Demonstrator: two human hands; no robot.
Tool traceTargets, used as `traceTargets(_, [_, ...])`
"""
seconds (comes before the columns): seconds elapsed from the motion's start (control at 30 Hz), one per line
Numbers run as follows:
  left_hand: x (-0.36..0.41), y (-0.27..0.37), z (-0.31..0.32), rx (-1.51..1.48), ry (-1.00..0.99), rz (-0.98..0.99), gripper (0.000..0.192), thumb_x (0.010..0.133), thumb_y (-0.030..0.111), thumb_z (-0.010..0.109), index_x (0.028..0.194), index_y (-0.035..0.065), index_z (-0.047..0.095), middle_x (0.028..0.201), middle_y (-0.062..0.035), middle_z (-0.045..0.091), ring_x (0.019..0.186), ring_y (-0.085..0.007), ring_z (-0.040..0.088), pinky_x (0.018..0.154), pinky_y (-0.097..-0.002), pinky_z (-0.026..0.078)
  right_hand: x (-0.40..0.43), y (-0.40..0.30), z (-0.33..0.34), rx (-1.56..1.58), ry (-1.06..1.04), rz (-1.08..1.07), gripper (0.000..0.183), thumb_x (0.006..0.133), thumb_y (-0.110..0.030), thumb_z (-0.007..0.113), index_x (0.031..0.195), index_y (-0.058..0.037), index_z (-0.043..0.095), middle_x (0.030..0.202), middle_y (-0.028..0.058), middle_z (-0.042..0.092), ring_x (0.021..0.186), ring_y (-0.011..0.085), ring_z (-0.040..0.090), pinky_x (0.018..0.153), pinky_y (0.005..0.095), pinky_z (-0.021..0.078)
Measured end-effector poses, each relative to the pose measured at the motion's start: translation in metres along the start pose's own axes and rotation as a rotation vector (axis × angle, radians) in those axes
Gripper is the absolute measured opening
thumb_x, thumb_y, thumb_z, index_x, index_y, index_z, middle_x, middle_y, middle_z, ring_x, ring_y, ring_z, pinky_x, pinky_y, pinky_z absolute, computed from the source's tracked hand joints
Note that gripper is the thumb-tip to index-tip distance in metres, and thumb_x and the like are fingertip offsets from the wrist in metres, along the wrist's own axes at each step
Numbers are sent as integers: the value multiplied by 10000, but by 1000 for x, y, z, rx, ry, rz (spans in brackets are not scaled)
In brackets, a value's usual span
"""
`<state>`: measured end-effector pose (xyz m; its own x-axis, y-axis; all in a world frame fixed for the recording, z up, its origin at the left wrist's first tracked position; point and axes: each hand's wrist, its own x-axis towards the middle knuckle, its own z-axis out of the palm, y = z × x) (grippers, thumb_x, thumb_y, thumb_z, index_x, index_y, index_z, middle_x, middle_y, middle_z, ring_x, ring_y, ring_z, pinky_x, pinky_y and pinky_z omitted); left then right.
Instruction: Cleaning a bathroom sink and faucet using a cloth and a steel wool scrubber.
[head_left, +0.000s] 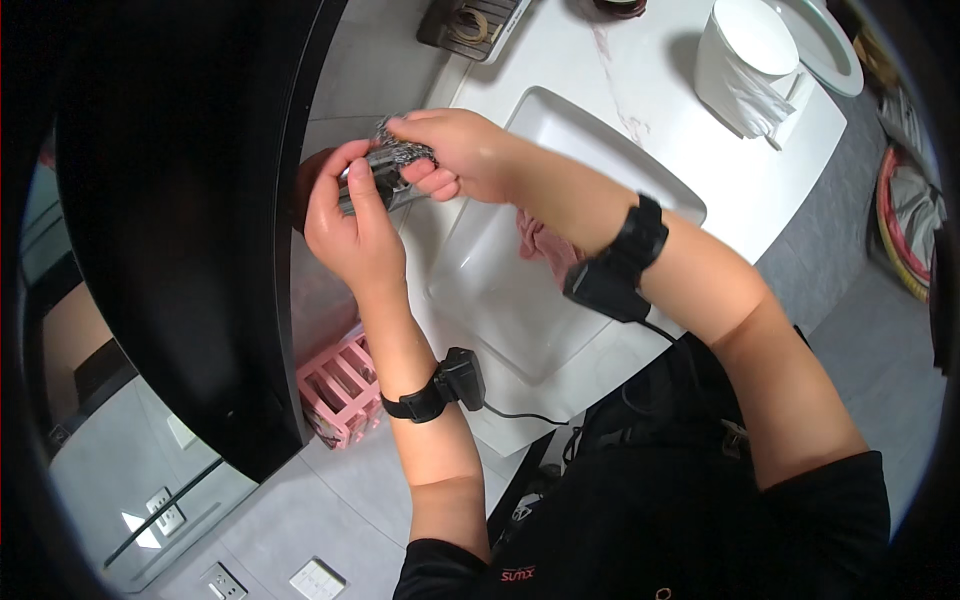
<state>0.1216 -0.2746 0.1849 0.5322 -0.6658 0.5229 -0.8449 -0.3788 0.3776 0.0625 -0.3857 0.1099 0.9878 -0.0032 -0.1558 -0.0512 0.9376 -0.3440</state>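
My left hand (349, 232) grips a shiny, chrome-like object (367, 178) between thumb and fingers; its form is mostly hidden, so I cannot tell whether it is a tap. A steel-wool scourer (409, 150) is pinched in my right hand (442, 150) and touches the upper end of that object. Both hands are at the wall side of a white rectangular washbasin (472, 300). Inside the basin, partly behind my right forearm, lies a crumpled pink cloth (544, 241).
A pink plastic rack (341, 382) hangs at the wall by my left forearm. A dark slatted tray (472, 30) and a lined white bin (739, 67) stand on the white countertop (780, 180). The dark cabinet edge (296, 247) is close to my left hand.
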Motion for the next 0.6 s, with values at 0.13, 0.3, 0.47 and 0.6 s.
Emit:
traceTargets(0.13, [1,2,-2,-32,10,10,140,892,92,586,928,9,692,945,-86,662,840,-211,629,756,-306,485,-5,35,15,-189,190,-605,257,1025,-224,423,1119,-27,558,707,6,504,523,66,403,458,224,342])
traceTargets(0.3, [3,4,3,-46,26,-22,147,890,88,583,935,7,697,931,-86,669,834,-207,631,747,-303,487,22,55,31,-370,363,-923,207,996,-170,460,1060,-11,575,759,65,577,588,121,528,549,313,437])
traceTargets(0.47, [2,1,3,-22,31,0,163,915,104,583,952,0,703,930,-83,686,843,-170,630,769,-289,481,20,41,35,-164,322,-646,224,990,-220,456,893,-33,535,692,40,524,529,128,469,482,285,390])
traceTargets(0.6, [-1,-3,6,-50,54,12,169,918,110,575,952,7,705,915,-82,682,834,-168,628,768,-284,479,16,12,19,13,-50,-144,271,990,-272,448,817,-66,484,663,-12,459,494,51,354,421,206,271])
